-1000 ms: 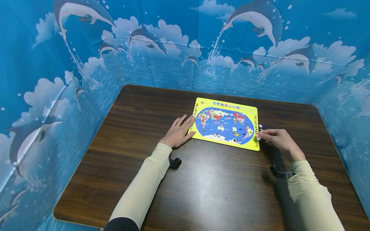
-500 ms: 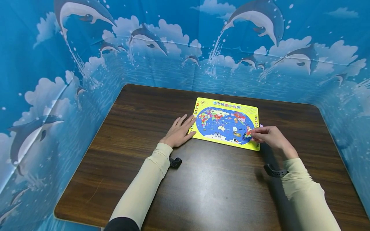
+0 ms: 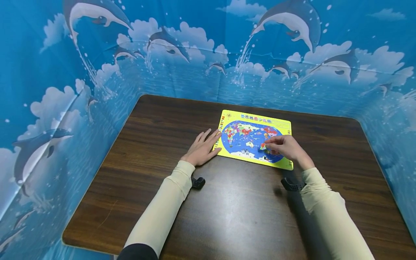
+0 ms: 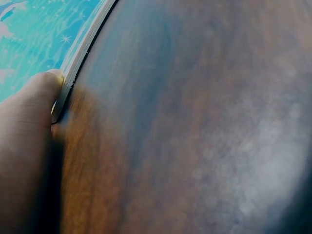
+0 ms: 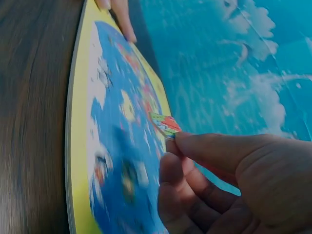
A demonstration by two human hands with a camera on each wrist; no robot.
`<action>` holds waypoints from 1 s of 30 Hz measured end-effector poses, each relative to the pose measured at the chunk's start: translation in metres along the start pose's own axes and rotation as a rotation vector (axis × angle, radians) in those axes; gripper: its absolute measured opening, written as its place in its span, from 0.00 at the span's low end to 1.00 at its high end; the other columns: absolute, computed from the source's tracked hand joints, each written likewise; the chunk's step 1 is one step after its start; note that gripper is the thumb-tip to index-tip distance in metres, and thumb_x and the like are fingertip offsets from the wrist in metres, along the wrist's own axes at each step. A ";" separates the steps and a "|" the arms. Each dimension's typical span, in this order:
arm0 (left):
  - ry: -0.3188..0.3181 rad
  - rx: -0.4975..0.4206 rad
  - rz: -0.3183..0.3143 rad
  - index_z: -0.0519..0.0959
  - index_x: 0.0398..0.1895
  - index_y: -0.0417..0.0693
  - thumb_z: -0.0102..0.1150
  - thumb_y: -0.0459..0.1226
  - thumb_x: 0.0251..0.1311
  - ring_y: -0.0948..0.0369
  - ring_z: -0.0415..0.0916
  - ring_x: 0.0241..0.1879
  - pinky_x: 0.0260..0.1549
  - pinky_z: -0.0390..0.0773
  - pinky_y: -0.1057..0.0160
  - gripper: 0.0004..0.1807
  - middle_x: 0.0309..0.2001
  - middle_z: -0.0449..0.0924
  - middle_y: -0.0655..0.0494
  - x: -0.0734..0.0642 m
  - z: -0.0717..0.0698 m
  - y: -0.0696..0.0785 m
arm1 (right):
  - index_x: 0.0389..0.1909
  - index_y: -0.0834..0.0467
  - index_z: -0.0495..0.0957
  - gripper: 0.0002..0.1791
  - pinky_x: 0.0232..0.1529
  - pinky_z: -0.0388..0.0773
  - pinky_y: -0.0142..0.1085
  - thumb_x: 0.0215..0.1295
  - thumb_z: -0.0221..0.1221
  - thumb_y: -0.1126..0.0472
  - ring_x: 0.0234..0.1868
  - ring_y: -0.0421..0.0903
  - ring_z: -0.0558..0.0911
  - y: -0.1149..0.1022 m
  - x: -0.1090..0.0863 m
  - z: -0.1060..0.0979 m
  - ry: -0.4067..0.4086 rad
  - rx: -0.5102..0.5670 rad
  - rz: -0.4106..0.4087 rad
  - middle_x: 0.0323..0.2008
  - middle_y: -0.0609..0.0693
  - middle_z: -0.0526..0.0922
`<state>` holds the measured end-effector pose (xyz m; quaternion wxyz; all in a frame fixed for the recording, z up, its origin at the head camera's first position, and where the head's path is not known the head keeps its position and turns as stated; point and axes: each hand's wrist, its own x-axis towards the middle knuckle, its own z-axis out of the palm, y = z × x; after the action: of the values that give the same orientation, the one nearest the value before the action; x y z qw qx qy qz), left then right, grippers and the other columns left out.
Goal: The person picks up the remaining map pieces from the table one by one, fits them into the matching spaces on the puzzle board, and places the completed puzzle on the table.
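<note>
A yellow-bordered world map puzzle board lies on the table, with a blue oval map on it. My left hand rests with straight fingers at the board's left edge. In the left wrist view the thumb touches the board's thin edge. My right hand is over the right part of the map. Between thumb and fingertips it pinches a small red, green and yellow puzzle piece, held tilted above the board. The right hand hides part of the map's right side in the head view.
The dark wooden table has rounded corners. A blue cloth backdrop with dolphins and clouds stands around its far and side edges. A black strap is on the right wrist, another black strap on the left.
My right hand has moved left from the board's right edge to over the map, carrying the pinched puzzle piece. The left hand and the board have stayed in place.
</note>
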<state>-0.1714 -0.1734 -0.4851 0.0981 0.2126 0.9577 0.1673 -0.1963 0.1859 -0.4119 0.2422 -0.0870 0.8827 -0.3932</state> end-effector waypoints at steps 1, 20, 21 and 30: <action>-0.001 0.005 0.000 0.47 0.87 0.58 0.39 0.58 0.80 0.50 0.33 0.86 0.84 0.35 0.46 0.38 0.87 0.41 0.59 0.000 0.000 0.000 | 0.59 0.65 0.83 0.20 0.43 0.86 0.38 0.77 0.60 0.54 0.38 0.50 0.85 -0.004 0.005 0.004 0.002 0.010 -0.004 0.48 0.64 0.89; 0.013 0.031 0.016 0.46 0.87 0.59 0.38 0.58 0.81 0.51 0.35 0.86 0.85 0.38 0.47 0.38 0.87 0.41 0.60 -0.003 0.000 0.000 | 0.52 0.60 0.87 0.14 0.43 0.83 0.40 0.76 0.62 0.56 0.41 0.49 0.85 -0.057 0.081 0.076 0.129 -0.014 -0.051 0.49 0.60 0.90; 0.011 0.030 0.019 0.46 0.87 0.59 0.38 0.59 0.81 0.51 0.35 0.86 0.85 0.38 0.47 0.38 0.87 0.41 0.60 -0.003 0.000 0.000 | 0.52 0.61 0.88 0.14 0.47 0.83 0.43 0.76 0.62 0.57 0.43 0.51 0.86 -0.058 0.083 0.078 0.138 -0.028 -0.053 0.49 0.60 0.90; 0.014 0.032 0.014 0.46 0.86 0.59 0.38 0.58 0.81 0.51 0.35 0.86 0.85 0.37 0.48 0.37 0.87 0.41 0.60 -0.005 -0.003 0.001 | 0.50 0.63 0.87 0.13 0.58 0.81 0.49 0.75 0.62 0.59 0.50 0.54 0.85 -0.064 0.090 0.089 0.167 -0.056 -0.057 0.50 0.60 0.90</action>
<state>-0.1677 -0.1755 -0.4817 0.0870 0.2196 0.9594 0.1542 -0.2330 0.0537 -0.4478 0.1538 -0.0857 0.9077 -0.3810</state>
